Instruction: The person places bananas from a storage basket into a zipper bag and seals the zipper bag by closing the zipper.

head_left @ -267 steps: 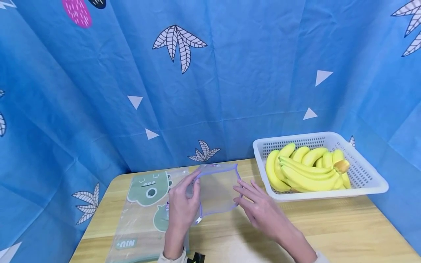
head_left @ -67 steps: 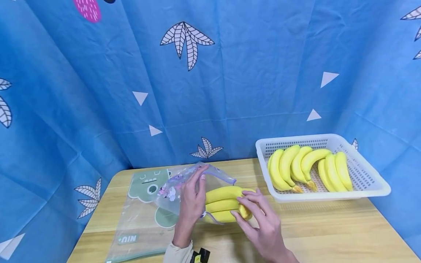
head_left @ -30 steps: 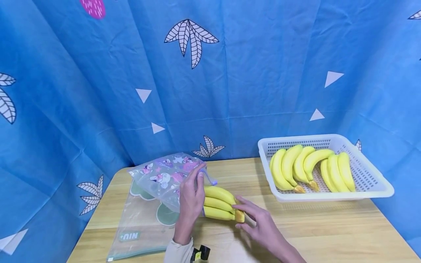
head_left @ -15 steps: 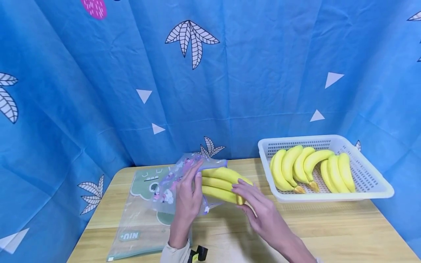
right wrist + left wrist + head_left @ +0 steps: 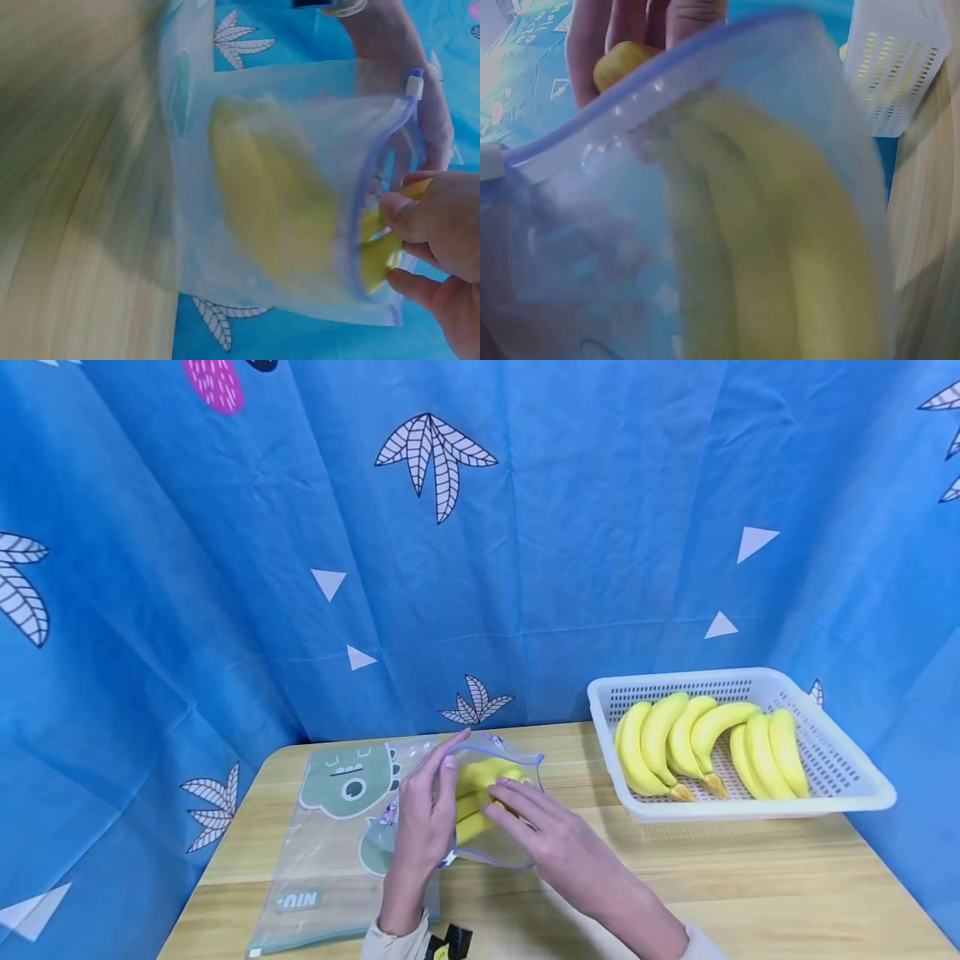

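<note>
A bunch of bananas (image 5: pixel 474 825) lies mostly inside a clear zip bag (image 5: pixel 199 255) with a purple-edged mouth and a white slider. My left hand (image 5: pixel 423 817) grips the bag at its mouth, thumb on the near side. At the stem end my right hand (image 5: pixel 558 843) pinches the bunch, its fingertips at the bag's opening. In the right wrist view, the yellow fruit shows through the translucent wall, and the stem end sticks out between thumb and fingers. The left wrist view shows the brownish stem tip (image 5: pixel 622 66) just beyond the purple rim.
A larger clear bag (image 5: pixel 296 868) with green dinosaur prints lies flat on the wooden table (image 5: pixel 757 893) at the left. A white basket (image 5: pixel 847 793) with several more bananas (image 5: pixel 716 731) stands at the back right. Behind the table hangs a blue curtain (image 5: pixel 600 560).
First the bag was held open with no fruit in it. A bunch from the basket has since been brought over and has moved leftward, deeper into the bag, with the right hand following.
</note>
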Tool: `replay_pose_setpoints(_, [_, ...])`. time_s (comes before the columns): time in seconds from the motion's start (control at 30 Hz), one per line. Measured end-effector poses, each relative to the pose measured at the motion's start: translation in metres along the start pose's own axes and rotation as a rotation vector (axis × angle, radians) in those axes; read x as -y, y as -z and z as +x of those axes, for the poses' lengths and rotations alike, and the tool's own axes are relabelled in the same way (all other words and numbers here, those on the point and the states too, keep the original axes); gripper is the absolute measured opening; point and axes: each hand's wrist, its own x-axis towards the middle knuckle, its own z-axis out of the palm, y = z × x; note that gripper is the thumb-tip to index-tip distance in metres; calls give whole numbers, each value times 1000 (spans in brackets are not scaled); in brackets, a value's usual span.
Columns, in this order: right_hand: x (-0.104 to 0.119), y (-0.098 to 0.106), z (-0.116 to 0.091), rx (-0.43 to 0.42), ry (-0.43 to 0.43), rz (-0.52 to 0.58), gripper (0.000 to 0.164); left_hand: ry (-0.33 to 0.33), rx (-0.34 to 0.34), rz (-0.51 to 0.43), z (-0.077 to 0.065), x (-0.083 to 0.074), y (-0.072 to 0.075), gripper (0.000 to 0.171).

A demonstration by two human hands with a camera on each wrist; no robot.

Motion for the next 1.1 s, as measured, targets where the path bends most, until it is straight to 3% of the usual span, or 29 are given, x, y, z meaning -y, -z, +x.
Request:
replay_pose_setpoints(0.13, [-6,-5,-5,15,-19,0,60,32,25,-16,0,3,2,36])
replay_pose_setpoints(0.33, [-11,-4,-6,54,-23,-5,73,20,29,-43,2,7,4,35])
replay_pose_setpoints(0.6, [-9,-15,12,23,-18,-61,38,71,16,-165,2,6,1,36])
replay_pose_setpoints(0.83, [-4,-27,16,43,-49,-92,37,72,-10,-220,1,6,2,35])
replay_pose_setpoints(1.0, [-3,-17,8,22,-25,-4,29,75,-29,-247,1,9,2,35])
replay_pose_setpoints(1.1, [-3,-6,1,-35,-9,40,36,83,-17,-233,2,11,1,35])
